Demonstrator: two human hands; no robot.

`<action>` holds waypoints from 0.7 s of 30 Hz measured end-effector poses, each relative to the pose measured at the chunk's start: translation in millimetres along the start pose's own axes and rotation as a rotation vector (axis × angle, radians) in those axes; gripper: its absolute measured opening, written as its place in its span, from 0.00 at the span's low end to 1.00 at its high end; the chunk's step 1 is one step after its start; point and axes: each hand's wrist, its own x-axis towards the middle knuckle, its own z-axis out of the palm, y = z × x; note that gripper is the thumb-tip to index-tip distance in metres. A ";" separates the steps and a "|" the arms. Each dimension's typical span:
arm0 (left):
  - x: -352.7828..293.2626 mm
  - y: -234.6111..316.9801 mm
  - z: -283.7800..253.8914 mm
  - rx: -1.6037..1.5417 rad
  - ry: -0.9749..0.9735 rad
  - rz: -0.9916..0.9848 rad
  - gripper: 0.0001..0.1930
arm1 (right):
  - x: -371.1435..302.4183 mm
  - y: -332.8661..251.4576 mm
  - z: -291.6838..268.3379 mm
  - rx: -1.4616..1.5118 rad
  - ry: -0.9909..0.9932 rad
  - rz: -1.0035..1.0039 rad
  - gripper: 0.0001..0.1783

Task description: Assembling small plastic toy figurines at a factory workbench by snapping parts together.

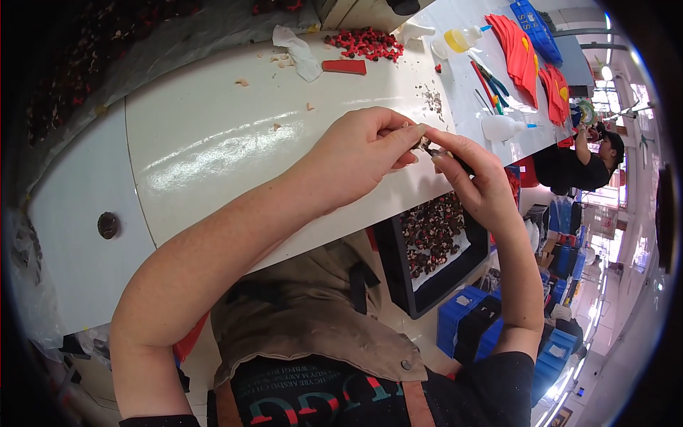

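Note:
Over the right part of the white worktable [213,128], my left hand [363,149] pinches a small dark and pale piece [425,141] between thumb and fingertips. My right hand [482,178] meets it there, with forefinger and thumb closed around the same spot. Something dark shows along the right palm, but its kind is hidden by the fingers. Below the hands, past the table's edge, sits a black tray [402,285] of many small dark, red and pale pieces.
Small red and black parts [366,44] lie heaped at the back, by a crumpled tissue [297,53] and a red strip [343,67]. Squeeze bottles [500,128], pliers [493,81] and red gloves [512,53] lie to the right. Another person [587,160] works beyond.

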 end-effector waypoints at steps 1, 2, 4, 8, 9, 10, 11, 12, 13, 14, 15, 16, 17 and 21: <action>0.1 -0.1 0.3 0.000 0.001 0.000 0.20 | 0.6 0.2 -0.2 0.032 -0.006 0.013 0.21; 0.3 0.0 0.8 -0.006 0.005 -0.003 0.20 | 1.2 -1.1 -1.7 0.032 -0.007 0.013 0.21; 0.9 0.5 1.5 -0.011 0.010 -0.006 0.20 | 2.5 -5.9 -6.3 0.118 -0.082 0.174 0.21; 2.1 2.3 2.8 -0.003 -0.006 -0.026 0.20 | 2.4 -5.9 -10.4 0.110 -0.116 0.200 0.21; 2.6 2.6 3.3 0.002 -0.011 -0.034 0.20 | 2.1 -3.8 -10.1 0.102 -0.102 0.171 0.21; 2.8 2.9 3.5 0.002 -0.012 -0.034 0.20 | 1.8 -2.4 -9.6 0.096 -0.089 0.140 0.20; 3.0 3.2 3.6 -0.002 -0.013 -0.043 0.20 | 1.0 -2.3 -9.4 0.096 -0.088 0.141 0.20; 3.5 3.2 3.9 -0.006 -0.015 -0.052 0.19 | -0.1 -2.8 -9.0 0.076 -0.076 0.139 0.20; 4.2 2.1 3.9 -0.006 -0.014 -0.052 0.19 | -0.6 -3.1 -7.8 0.058 -0.065 0.136 0.20; 5.0 0.8 3.6 -0.010 -0.023 -0.056 0.19 | -1.4 -2.4 -5.6 0.059 -0.066 0.136 0.20; 5.4 -0.2 3.4 -0.014 -0.032 -0.060 0.19 | -2.6 -0.7 -2.5 0.029 -0.023 0.095 0.20; 5.2 0.2 3.7 -0.014 -0.032 -0.060 0.19 | -3.6 0.7 -0.5 -0.001 0.019 0.054 0.20; 4.7 1.3 3.8 -0.024 -0.027 -0.073 0.18 | -4.3 1.7 0.9 -0.002 0.019 0.053 0.20; 4.8 1.1 2.5 -0.023 -0.040 -0.077 0.18 | -4.8 3.4 4.0 -0.015 0.042 0.033 0.19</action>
